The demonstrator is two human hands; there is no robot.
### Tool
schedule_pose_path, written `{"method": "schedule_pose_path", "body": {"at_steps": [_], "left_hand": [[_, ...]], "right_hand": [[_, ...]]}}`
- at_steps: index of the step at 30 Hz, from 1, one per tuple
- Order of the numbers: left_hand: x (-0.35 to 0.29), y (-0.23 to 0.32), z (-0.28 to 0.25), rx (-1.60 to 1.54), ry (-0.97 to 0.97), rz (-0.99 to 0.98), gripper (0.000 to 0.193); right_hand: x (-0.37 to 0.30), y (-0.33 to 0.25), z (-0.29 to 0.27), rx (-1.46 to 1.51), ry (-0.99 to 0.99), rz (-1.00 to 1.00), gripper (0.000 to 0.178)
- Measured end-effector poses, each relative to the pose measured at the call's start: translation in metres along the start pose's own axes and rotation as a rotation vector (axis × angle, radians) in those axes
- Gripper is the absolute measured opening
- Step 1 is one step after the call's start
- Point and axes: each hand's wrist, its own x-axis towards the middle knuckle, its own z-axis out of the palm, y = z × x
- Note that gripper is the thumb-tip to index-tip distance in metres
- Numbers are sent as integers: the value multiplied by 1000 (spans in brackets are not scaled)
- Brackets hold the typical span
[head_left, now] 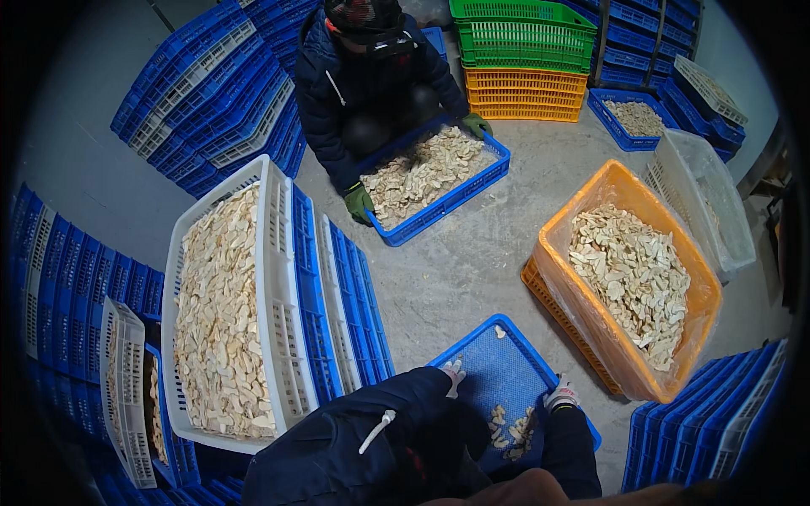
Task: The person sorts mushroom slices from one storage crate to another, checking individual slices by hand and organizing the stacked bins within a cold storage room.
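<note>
Taking the blue tray (506, 354) on the floor in front of the person as the landmark: to its left stands a white crate (274, 278) heaped with pale dried slices. The left hand (454, 371), gloved white, rests on the tray's left rim; whether its fingers curl round the edge cannot be told. Inside the tray, toward its near end, lies a small scatter of slices (510, 426), thin, light and probably brittle. The right hand (561, 395), gloved too, grips the tray's right rim. Nearly empty, the tray should lift lightly and stay stiff; the two long rims look the best hold. To its right sits an orange crate (548, 253), plastic-lined and full of slices.
</note>
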Motion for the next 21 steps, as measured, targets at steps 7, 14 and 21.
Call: {"method": "schedule_pose_path", "body": {"at_steps": [7, 14, 21], "left_hand": [[4, 26, -12, 19, -23, 14, 95], [9, 22, 3, -57, -32, -55, 96], [-3, 3, 8, -55, -28, -70, 93]], "right_hand": [[-1, 21, -9, 57, 41, -39, 82], [4, 15, -3, 15, 61, -37, 85], [-7, -4, -9, 48, 28, -58, 80]]}}
